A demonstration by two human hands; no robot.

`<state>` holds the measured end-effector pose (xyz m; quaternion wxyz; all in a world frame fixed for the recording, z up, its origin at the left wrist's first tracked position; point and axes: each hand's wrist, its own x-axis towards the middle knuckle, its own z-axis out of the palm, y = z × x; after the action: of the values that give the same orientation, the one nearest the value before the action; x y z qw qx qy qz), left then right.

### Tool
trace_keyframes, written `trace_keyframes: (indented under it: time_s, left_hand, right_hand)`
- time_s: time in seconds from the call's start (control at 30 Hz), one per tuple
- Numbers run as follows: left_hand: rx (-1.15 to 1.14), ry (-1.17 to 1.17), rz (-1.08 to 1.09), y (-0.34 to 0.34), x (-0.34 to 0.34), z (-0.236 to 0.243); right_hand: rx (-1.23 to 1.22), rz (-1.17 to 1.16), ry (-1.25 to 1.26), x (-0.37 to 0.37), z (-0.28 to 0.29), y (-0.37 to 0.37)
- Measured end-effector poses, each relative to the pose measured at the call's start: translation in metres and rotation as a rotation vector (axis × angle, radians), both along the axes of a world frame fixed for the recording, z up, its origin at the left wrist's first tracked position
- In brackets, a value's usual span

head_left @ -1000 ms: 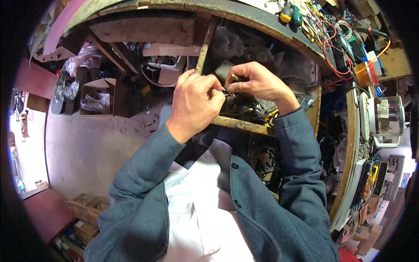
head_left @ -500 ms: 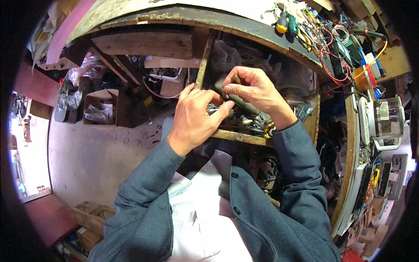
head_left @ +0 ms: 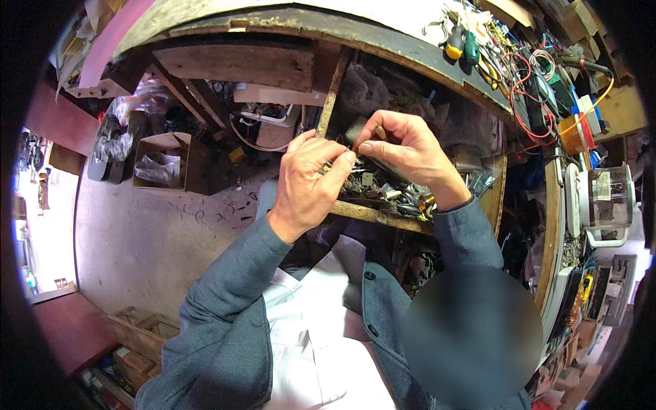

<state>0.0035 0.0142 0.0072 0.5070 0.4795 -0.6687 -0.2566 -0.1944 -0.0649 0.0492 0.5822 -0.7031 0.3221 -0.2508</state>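
Over an open wooden drawer [head_left: 383, 217], my left hand [head_left: 307, 183] and my right hand [head_left: 404, 149] are held close together, fingertips nearly meeting. Thumb and forefinger of the left are pinched on something tiny, too small to name. A pinch closes my right hand too, and a small brownish piece [head_left: 380, 132] shows between its curled fingers; its kind is unclear. Beneath the hands, the drawer holds a jumble of small metal and plastic parts [head_left: 393, 193], partly hidden by my fingers.
A workbench edge [head_left: 287, 20] runs above the drawer. Screwdrivers [head_left: 454, 42], pliers and tangled wires [head_left: 523, 82] lie at the upper right. A clear container with a handle [head_left: 608, 198] stands at the right. On the floor at left sits a cardboard box [head_left: 164, 160].
My fingertips have shifted slightly and the left thumb and forefinger have drawn closer together. More small parts in the drawer show between my hands. The view has shifted a little.
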Motion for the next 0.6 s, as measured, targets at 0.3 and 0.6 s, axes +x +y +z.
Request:
trace_keyframes:
  time_s: [0.3, 0.6]
  left_hand:
    - [-0.081, 0.125, 0.063, 0.002, 0.003, -0.003]
    - [-0.157, 0.064, 0.161, 0.003, -0.004, 0.000]
  right_hand:
    - [-0.030, -0.007, 0.021, 0.003, 0.002, 0.005]
    - [-0.001, -0.004, 0.016, -0.003, 0.005, 0.007]
